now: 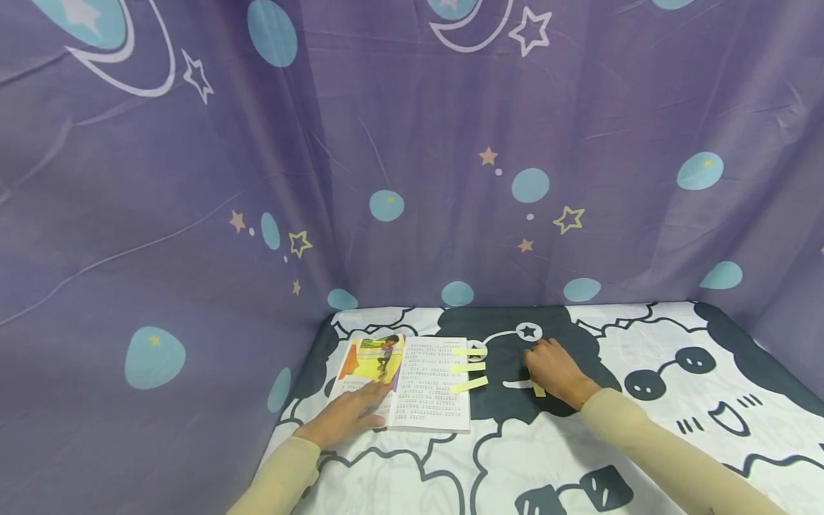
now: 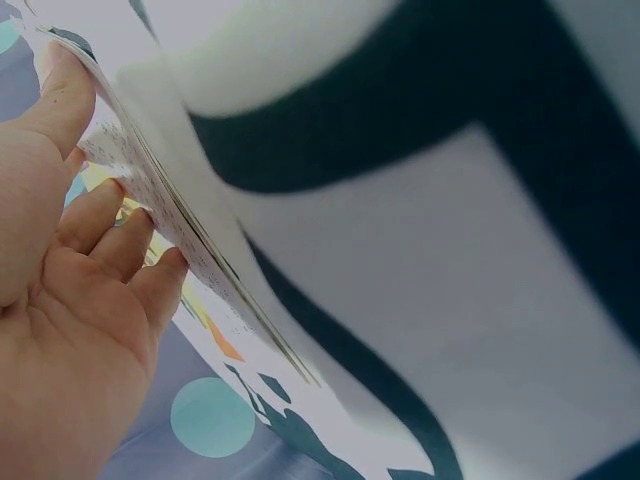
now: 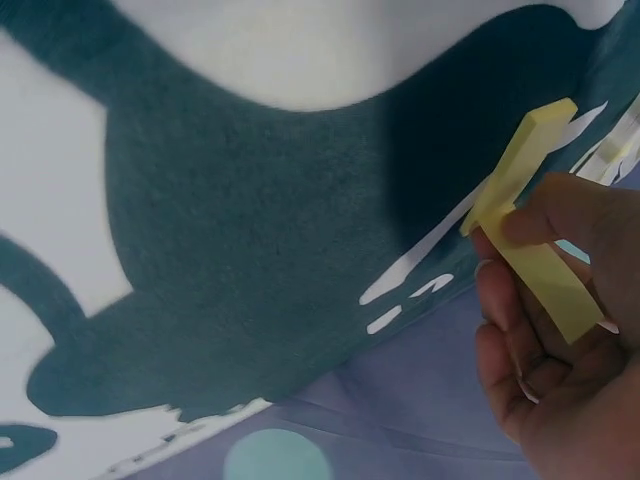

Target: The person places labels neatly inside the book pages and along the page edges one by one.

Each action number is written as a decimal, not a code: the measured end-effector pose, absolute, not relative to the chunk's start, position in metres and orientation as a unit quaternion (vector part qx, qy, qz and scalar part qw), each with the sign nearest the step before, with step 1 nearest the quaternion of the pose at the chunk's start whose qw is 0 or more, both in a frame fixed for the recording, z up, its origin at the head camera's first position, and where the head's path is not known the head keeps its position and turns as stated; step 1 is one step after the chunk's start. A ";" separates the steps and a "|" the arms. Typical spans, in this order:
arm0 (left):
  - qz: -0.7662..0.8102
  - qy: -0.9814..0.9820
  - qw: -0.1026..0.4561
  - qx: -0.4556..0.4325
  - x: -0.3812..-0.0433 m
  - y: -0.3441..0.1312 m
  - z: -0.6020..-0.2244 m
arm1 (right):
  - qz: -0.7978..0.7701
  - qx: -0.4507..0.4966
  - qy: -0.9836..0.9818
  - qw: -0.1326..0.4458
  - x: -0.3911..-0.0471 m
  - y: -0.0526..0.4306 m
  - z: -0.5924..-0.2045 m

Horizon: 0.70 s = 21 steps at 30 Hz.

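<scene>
An open book (image 1: pixel 428 400) lies on the patterned cloth, an illustration on its left page and print on its right. My left hand (image 1: pixel 350 415) rests on the left page near the fold, its fingers extended in the left wrist view too. Several yellow sticky tabs (image 1: pixel 468 368) stick out past the right page's outer edge. To the right of the book, my right hand (image 1: pixel 556 372) pinches a narrow pad of yellow sticky notes (image 3: pixel 535 145) between thumb and fingers. One yellow strip (image 3: pixel 555 290) angles away from the pad across the fingers.
The white cloth (image 1: pixel 386 479) carries dark cartoon sheep shapes and covers the surface under both hands. A purple curtain (image 1: pixel 425 250) with moons, stars and blue dots hangs behind it and along the left side.
</scene>
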<state>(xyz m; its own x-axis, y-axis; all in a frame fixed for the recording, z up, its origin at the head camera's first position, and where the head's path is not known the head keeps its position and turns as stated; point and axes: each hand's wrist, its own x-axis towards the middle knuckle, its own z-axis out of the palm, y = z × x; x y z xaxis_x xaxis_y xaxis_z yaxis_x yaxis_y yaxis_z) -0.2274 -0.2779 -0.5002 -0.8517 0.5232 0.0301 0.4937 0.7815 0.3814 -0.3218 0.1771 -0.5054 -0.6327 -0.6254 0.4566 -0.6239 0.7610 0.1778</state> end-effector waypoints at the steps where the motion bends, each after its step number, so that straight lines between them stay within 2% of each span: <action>1: 0.191 0.943 0.040 0.269 -0.228 -0.278 -0.500 | 0.010 0.345 -0.903 0.257 -0.323 0.178 -0.506; 8: 0.192 0.944 0.044 0.265 -0.227 -0.278 -0.499 | 0.069 0.347 -0.901 0.251 -0.329 0.184 -0.507; 13: 0.192 0.944 0.043 0.264 -0.227 -0.278 -0.499 | 0.037 0.342 -0.908 0.239 -0.323 0.181 -0.503; 21: 0.193 0.943 0.031 0.271 -0.225 -0.277 -0.500 | -0.002 0.335 -0.906 0.258 -0.324 0.176 -0.507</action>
<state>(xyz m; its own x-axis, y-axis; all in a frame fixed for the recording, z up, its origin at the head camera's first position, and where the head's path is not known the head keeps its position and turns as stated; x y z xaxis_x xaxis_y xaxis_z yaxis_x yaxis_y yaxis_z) -0.2254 -0.2773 -0.5001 -0.8510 0.5231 0.0462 0.4993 0.7787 0.3799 -0.3238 0.1756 -0.5074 -0.6423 -0.6086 0.4659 -0.6062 0.7753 0.1772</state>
